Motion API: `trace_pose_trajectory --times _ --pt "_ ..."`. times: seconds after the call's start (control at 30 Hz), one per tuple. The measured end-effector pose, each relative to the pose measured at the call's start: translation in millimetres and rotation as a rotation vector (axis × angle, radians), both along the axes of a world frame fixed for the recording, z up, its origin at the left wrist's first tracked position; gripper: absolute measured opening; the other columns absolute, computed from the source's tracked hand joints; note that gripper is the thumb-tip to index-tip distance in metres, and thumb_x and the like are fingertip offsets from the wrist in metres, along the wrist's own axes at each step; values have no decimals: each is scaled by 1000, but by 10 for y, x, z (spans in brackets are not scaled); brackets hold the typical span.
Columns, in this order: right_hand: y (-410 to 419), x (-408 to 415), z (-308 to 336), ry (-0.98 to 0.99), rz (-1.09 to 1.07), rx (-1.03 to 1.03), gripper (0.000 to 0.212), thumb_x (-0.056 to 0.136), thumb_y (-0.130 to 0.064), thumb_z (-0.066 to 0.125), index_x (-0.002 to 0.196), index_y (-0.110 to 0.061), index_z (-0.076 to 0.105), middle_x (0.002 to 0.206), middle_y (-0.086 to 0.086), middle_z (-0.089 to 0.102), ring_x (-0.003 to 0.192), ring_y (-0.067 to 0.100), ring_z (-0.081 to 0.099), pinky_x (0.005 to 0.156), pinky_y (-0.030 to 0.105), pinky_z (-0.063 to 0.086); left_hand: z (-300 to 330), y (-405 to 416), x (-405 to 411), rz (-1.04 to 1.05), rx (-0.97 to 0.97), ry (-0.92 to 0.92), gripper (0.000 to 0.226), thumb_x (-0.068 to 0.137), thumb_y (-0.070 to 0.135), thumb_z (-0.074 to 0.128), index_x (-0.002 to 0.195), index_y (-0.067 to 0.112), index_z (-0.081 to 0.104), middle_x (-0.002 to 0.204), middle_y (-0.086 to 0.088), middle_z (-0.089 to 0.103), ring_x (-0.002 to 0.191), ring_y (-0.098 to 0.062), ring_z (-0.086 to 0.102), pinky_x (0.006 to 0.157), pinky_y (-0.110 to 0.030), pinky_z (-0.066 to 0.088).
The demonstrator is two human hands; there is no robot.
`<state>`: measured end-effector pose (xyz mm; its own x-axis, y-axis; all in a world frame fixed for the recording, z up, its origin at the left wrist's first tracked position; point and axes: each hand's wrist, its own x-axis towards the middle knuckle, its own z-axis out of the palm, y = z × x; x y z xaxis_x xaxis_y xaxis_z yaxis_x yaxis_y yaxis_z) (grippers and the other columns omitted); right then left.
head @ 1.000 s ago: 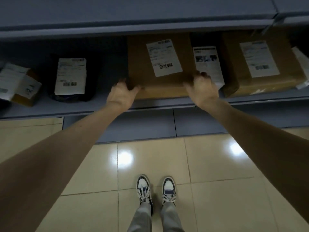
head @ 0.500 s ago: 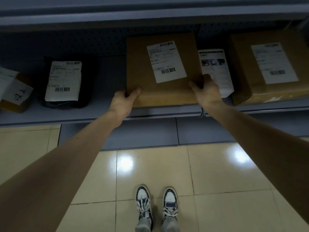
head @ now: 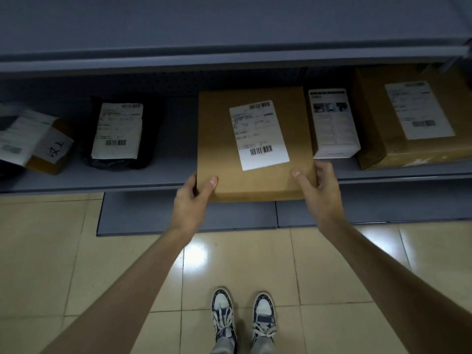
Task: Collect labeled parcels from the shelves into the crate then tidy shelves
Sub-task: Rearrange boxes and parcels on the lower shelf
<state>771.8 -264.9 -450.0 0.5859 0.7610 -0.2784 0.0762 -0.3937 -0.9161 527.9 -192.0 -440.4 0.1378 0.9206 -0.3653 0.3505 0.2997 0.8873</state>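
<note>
A flat brown cardboard parcel [head: 224, 139] with a white barcode label lies on the low grey shelf [head: 158, 175], its near edge sticking out past the shelf front. My left hand [head: 191, 200] grips its near left corner, thumb on top. My right hand [head: 319, 192] grips the near right corner, thumb on top and fingers round the side. The crate is not in view.
On the same shelf lie a black bag parcel with a label [head: 120, 131], a small labeled box [head: 35, 141] at far left, a white box [head: 332, 123] and a large brown labeled box [head: 413, 118] at right. An upper shelf [head: 229, 57] overhangs. My shoes [head: 242, 318] stand on tiled floor.
Both hands have drawn the brown parcel toward me; its near edge now overhangs the shelf front. The thumbs have moved on top of the parcel.
</note>
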Motion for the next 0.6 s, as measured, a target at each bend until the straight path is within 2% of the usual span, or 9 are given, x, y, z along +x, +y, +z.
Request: trace_pose_trajectory --times 0.1,0.17,0.3,0.43,0.6 --pt "-139 -98 -28 88 -1 -3 44 94 -27 64 132 -16 46 117 -8 62 106 5 60 92 26 51 -24 -173 -61 12 -17 -73 36 99 25 62 133 14 57 117 10 69 104 5 65 88 -9 50" --pt "-189 -124 -42 108 10 -3 42 96 -27 61 135 -17 50 115 -12 64 105 1 61 94 25 50 -46 -244 -64 31 -8 -112 40 99 20 62 137 13 53 123 8 67 108 4 64 90 -10 50" --pt "-259 -112 -94 154 31 21 40 97 -24 58 137 -19 52 118 -14 65 105 -5 61 89 14 48 -92 -309 -64 40 -2 -177 42 100 14 59 140 17 51 126 9 66 112 3 63 87 -8 48" --pt "-312 -106 -124 134 54 40 40 98 -21 57 137 -19 51 120 -15 65 106 -6 61 86 10 48 -156 -347 -104 -4 -7 -190 48 100 16 58 147 19 47 131 8 66 121 -3 61 93 -9 47" --pt "-309 -117 -127 130 58 67 39 98 -19 57 137 -18 52 121 -13 65 107 -6 61 87 9 48 -189 -331 -115 16 -20 -193 47 99 16 59 145 19 49 129 9 67 120 -4 61 101 -15 47"
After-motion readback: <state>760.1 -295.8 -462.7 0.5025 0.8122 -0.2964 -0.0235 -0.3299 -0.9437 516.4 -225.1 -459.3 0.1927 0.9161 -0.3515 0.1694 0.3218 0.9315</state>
